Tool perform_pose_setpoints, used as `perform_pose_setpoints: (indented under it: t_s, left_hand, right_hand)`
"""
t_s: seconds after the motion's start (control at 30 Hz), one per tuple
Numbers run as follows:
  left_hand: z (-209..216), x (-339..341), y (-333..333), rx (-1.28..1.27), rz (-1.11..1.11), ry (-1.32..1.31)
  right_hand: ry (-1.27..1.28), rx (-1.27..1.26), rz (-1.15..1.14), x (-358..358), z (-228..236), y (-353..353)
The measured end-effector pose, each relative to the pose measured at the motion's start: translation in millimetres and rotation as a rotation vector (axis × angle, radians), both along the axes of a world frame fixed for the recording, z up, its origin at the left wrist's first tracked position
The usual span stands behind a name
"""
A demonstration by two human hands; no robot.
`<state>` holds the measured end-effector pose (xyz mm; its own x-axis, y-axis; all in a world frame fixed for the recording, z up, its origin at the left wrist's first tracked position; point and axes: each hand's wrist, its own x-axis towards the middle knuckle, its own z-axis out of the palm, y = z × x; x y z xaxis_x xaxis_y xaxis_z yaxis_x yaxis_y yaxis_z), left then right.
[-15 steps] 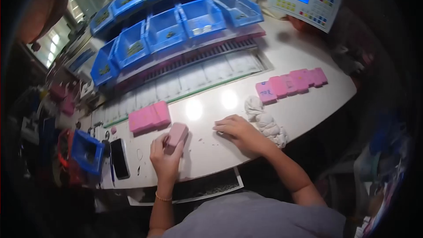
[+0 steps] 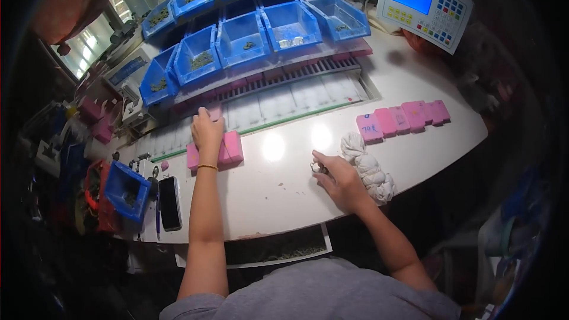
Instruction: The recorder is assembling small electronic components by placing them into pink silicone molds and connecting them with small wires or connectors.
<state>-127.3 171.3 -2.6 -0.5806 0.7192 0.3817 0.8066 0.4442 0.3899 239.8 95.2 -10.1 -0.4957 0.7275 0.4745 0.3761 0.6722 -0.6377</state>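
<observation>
At a white bench (image 2: 267,186), a person's left hand (image 2: 207,135) reaches toward the far left, fingers closed on a pink block (image 2: 214,111) above the pale panel (image 2: 267,105) with the green edge; the hand hides much of the block. Near the bench's front edge, right of centre, the right hand (image 2: 345,185) curls, thumb and forefinger bent about a small whitish piece (image 2: 317,167), too small to identify.

The block looks light and rubbery, matt enough not to slip and firm enough to keep its corners; its two long sides offer the best hold. The piece is probably hard and nearly weightless, easily dropped, and suits a nip between fingertips.

Half a second earlier, the left hand holds the block on the near side of the pink pair (image 2: 232,146); now the forearm stretches past that pair and the block is beyond it. The right hand, then lying low over the bench with fingers stretched leftward, is now curled, the piece in plain sight. The cloth (image 2: 370,172) and the row of pink blocks (image 2: 403,118) toward the right edge keep their places.
</observation>
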Motion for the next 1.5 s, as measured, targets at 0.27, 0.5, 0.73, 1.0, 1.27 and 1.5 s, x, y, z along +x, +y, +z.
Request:
perform_pose_setpoints:
  t_s: [0.27, 0.5, 0.73, 1.0, 1.27, 1.5]
  left_hand:
    - [39, 102, -102, 0.097, -0.529, -0.708]
    - [29, 182, -168, 0.174, -0.755, -1.399]
    - [35, 186, -181, 0.241, -0.738, -1.637]
    - [32, 189, -189, 0.296, -0.652, -1.754]
    - [33, 189, -194, 0.429, -0.764, -1.177]
    - [31, 184, -193, 0.398, -0.726, -1.375]
  right_hand:
    - [0.455, -0.207, 0.048, -8, 5, -15]
    - [0.585, -0.024, 0.067, -26, 6, -39]
    - [0.584, -0.109, 0.036, -24, 30, -60]
    - [0.441, 0.002, -0.037, -17, 39, -63]
    - [0.387, 0.064, -0.011, -14, 31, -61]
    - [0.492, -0.616, 0.153, -9, 30, -68]
